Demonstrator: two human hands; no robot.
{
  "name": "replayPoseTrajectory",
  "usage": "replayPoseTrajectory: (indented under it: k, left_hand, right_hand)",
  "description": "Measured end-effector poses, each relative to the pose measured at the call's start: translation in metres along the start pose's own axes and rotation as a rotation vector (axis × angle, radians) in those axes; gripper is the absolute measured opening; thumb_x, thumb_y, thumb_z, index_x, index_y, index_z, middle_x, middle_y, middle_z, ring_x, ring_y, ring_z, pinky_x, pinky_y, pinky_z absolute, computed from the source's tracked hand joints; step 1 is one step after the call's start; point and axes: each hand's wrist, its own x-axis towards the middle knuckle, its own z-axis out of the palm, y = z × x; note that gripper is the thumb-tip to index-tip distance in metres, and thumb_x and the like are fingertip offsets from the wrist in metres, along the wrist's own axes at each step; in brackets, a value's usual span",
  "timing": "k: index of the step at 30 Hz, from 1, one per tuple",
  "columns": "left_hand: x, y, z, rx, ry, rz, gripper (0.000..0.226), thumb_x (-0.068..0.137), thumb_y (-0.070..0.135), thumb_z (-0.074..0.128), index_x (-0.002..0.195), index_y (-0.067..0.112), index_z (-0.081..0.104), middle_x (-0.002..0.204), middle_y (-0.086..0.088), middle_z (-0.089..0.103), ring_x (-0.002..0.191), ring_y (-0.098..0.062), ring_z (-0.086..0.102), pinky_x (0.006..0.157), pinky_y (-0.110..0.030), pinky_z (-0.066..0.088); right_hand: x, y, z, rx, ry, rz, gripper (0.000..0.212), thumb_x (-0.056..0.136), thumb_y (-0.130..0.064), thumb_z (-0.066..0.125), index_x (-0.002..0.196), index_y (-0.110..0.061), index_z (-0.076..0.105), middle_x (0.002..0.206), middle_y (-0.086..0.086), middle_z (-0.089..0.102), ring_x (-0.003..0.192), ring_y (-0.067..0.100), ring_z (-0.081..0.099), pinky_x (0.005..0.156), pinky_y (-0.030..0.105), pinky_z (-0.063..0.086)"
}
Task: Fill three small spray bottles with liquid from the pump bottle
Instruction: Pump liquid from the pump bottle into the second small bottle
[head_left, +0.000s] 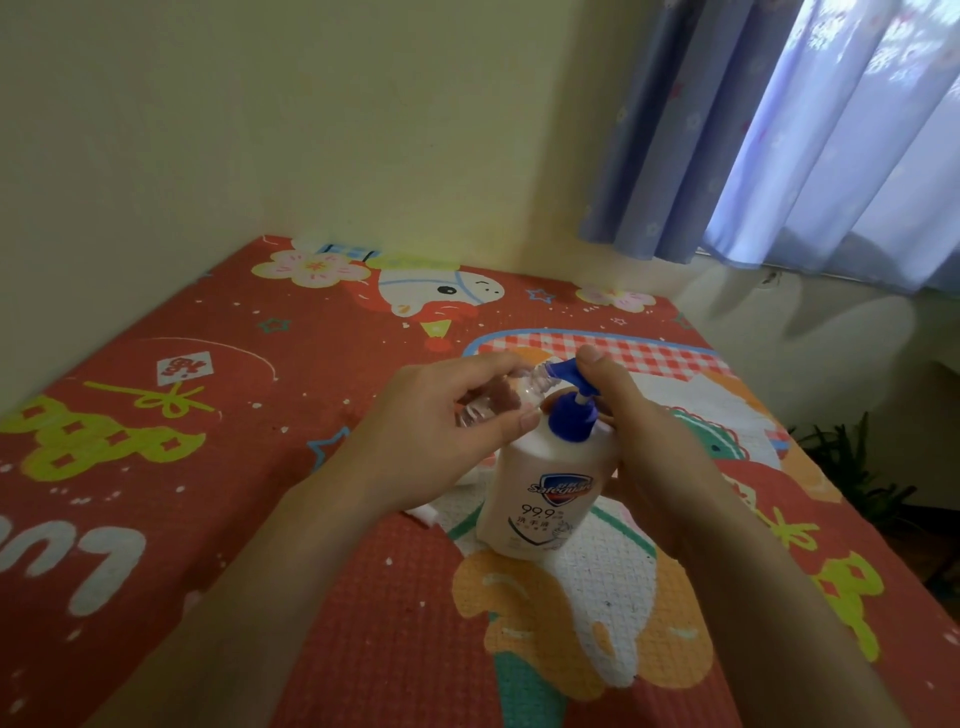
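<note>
- Both forearms reach in from the bottom edge, meeting over a red patterned table cover (270, 519).
- White pump bottle (545, 493) with a blue pump head (569, 410) stands on the cover, tilted a little toward the left, its printed label facing the camera.
- Right hand (639, 431) wraps around the far side of the pump bottle, with its thumb lying on top of the blue pump head.
- Small clear spray bottle (498, 402), uncapped, lies tilted in the left hand (441, 415), its open neck right at the blue spout.
- Left fingers and thumb curl around the spray bottle's body, gripping it.
- Something small and white (422, 515) lies on the cover just under the left wrist; what it is cannot be told.
- Beyond, a pale wall (311, 130) and a blue curtain (779, 130) at the right.
</note>
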Motion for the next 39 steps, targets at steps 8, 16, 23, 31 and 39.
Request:
replayPoseTrajectory:
  k: [8,16,23,31,39]
  left_hand:
    - [-0.0007,-0.0025,-0.0023,0.035,-0.047,-0.033,0.037,0.087,0.030,0.076,0.123,0.036,0.067,0.107,0.013,0.074,0.102,-0.002,0.068,0.092,-0.040,0.055]
    - [-0.0013,-0.0010,-0.0035,0.050,-0.059,-0.060,0.039,0.087,0.029,0.076,0.125,0.034,0.067,0.108,0.015,0.073,0.103,0.004,0.065,0.094,-0.030,0.054]
    - [-0.0001,0.0027,-0.0024,0.029,-0.035,-0.048,0.038,0.087,0.030,0.075,0.124,0.033,0.068,0.103,0.014,0.074,0.098,0.000,0.067,0.091,-0.036,0.055]
    - [0.0004,0.0053,0.0004,0.000,-0.003,-0.047,0.036,0.086,0.029,0.076,0.121,0.035,0.069,0.098,0.015,0.074,0.095,-0.005,0.069,0.088,-0.042,0.056]
    - [0.0003,0.0062,-0.0004,0.013,-0.016,-0.041,0.034,0.087,0.031,0.075,0.119,0.039,0.068,0.099,0.017,0.073,0.096,-0.004,0.069,0.087,-0.037,0.056]
  right_hand:
    - [0.0001,0.0018,-0.0006,0.014,-0.030,-0.035,0.034,0.071,-0.066,0.063,0.081,-0.039,0.080,0.095,-0.012,0.078,0.097,0.017,0.073,0.098,0.051,0.052]
    - [0.0023,0.0014,-0.0034,-0.013,-0.019,-0.055,0.028,0.086,-0.055,0.062,0.081,-0.035,0.081,0.096,-0.006,0.079,0.095,0.022,0.074,0.097,0.053,0.053]
    - [0.0002,0.0043,0.0024,-0.028,-0.018,-0.056,0.056,0.071,-0.080,0.056,0.097,-0.035,0.079,0.104,-0.007,0.077,0.099,0.020,0.073,0.098,0.054,0.052]
    - [-0.0020,-0.0017,0.0040,-0.049,-0.008,-0.048,0.053,0.058,-0.093,0.048,0.079,-0.053,0.075,0.098,-0.012,0.075,0.102,0.022,0.069,0.100,0.056,0.049]
    - [0.0029,0.0031,0.0000,0.008,-0.025,-0.033,0.049,0.065,-0.080,0.057,0.088,-0.043,0.079,0.099,-0.010,0.078,0.100,0.022,0.072,0.098,0.055,0.051]
